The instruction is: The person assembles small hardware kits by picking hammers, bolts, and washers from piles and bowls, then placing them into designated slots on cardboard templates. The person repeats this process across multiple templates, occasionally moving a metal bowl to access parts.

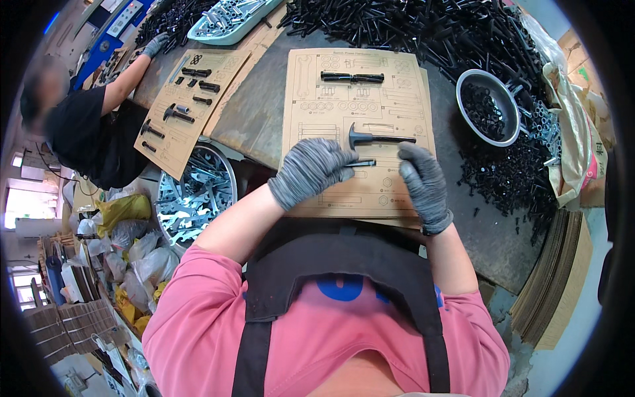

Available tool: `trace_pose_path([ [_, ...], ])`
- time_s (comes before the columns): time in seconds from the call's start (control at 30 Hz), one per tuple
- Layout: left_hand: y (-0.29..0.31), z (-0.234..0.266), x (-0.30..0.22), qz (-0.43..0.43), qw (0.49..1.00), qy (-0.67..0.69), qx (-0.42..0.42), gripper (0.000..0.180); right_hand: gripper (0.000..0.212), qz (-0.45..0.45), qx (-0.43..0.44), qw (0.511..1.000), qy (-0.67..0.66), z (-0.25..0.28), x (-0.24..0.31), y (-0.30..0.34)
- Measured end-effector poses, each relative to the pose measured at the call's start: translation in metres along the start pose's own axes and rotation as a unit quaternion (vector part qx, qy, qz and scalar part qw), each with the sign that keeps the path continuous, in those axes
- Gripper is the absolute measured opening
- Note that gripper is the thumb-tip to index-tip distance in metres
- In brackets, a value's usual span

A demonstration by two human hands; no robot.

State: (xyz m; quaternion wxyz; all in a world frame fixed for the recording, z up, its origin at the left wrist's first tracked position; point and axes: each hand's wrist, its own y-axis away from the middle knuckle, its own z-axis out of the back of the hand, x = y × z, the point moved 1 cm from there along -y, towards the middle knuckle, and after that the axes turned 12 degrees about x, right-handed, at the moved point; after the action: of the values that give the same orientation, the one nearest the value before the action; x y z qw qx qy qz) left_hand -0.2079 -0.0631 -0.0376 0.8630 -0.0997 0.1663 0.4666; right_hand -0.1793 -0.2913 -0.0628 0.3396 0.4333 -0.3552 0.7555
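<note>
Remotely, I logged the following. Left hand (312, 172): gray-gloved, fingers narrowly parted, thumb and forefinger at one end of a short dark rod (368, 163) above printed cardboard (301, 129); whether they gripped it, I could not tell. Right hand (425, 185): gray-gloved, fingers loosely curled, thumb slightly apart, just below the handle end of a hammer (383, 139), which lay on the cardboard.

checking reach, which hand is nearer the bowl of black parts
Right: the right hand is left of the bowl and lower in view; the left hand is farther left.
</note>
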Motion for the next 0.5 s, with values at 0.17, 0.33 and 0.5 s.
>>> trace_pose_path([
  [0.17,0.014,-0.012,0.006,-0.023,0.994,-0.071,-0.081,0.032,0.023,-0.052,0.146,0.964,0.214,-0.023,-0.001,-0.003],
  [0.33,0.050,0.006,0.037,0.169,0.978,0.120,-0.028,0.028,0.022,-0.021,0.163,0.938,0.305,-0.032,-0.003,-0.005],
  [0.5,0.070,0.001,0.041,0.177,0.949,0.253,0.061,0.026,0.019,-0.060,0.188,0.928,0.317,-0.033,0.000,-0.008],
])
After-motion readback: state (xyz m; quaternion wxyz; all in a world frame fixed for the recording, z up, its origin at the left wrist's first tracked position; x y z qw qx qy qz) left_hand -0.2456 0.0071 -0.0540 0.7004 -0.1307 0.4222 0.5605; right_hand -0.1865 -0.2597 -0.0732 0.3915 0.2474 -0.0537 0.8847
